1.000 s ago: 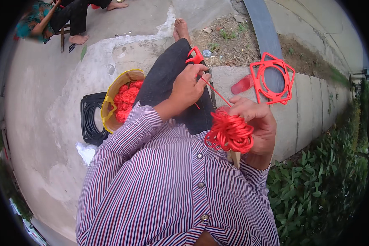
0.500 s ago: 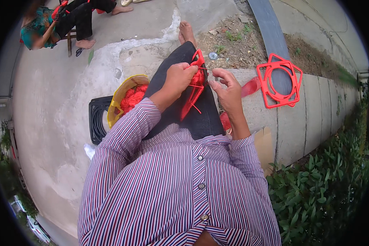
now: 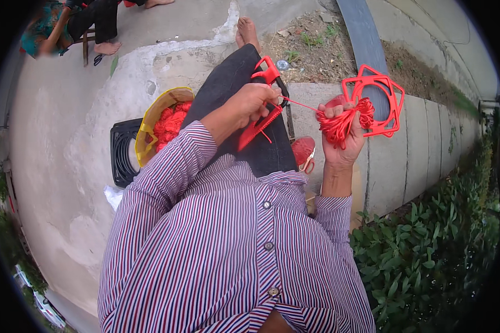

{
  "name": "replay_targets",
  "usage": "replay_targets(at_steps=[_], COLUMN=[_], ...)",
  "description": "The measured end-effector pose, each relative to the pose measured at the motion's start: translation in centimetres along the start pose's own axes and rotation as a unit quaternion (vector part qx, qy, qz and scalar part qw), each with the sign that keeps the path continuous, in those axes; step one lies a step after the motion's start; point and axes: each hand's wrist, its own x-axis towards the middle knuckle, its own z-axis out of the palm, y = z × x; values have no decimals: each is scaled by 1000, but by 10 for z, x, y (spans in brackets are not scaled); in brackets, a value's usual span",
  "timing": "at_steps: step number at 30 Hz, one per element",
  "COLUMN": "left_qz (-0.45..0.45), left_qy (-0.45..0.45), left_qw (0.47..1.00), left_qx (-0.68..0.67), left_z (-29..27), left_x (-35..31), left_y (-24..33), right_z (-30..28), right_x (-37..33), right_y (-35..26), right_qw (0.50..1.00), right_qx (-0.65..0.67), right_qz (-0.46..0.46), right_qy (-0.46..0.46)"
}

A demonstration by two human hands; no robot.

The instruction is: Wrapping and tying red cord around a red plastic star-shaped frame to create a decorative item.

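Observation:
A red plastic frame [image 3: 269, 71] rests on my dark-trousered thigh, with red cord wound along one side and a loose cord end sticking out. At its edge my left hand [image 3: 249, 104] is closed, fingers pinching the red cord. From there a thin taut strand of red cord [image 3: 300, 104] runs across to the right. My right hand [image 3: 341, 144] is raised beside my knee, fingers wrapped round a looped bundle of red cord [image 3: 339, 126]. My left fingers partly hide the frame.
To the left stand a yellow bag [image 3: 144, 121] of red cord and stacked black frames [image 3: 118, 150]. Red frames [image 3: 397, 111] lie to the right. Scissors [image 3: 309, 162] lie beside red netting or cord [image 3: 302, 149]. Another person [image 3: 53, 33] sits far left. Leafy plants [image 3: 416, 266] grow lower right.
My right hand has moved right, away from the frame, and now shows a cord bundle in its grip. The strand between my hands is longer and taut. The bundle is no longer over the frame.

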Motion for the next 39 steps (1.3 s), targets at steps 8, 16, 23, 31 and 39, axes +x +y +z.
replay_targets(at_steps=[8,16,23,31,39], left_qz=[-89,7,364,167,168], left_qy=[-36,-19,-58,-94,-137], left_qw=[994,993,855,972,960], left_qx=[-55,-118,365,134,-175], left_z=[-16,-26,30,23,11], left_x=[23,0,-50,-65,-58], left_y=[-8,-24,-20,-11,18], right_z=[-33,-96,-26,-4,6], right_x=[-87,-94,-63,-28,-7], right_y=[-15,-104,21,66,45], right_qw=[999,957,985,965,923], right_qx=[-38,-2,-32,-6,-136], right_qz=[33,-149,138,248,313], right_qy=[-5,247,-100,-85,-180])
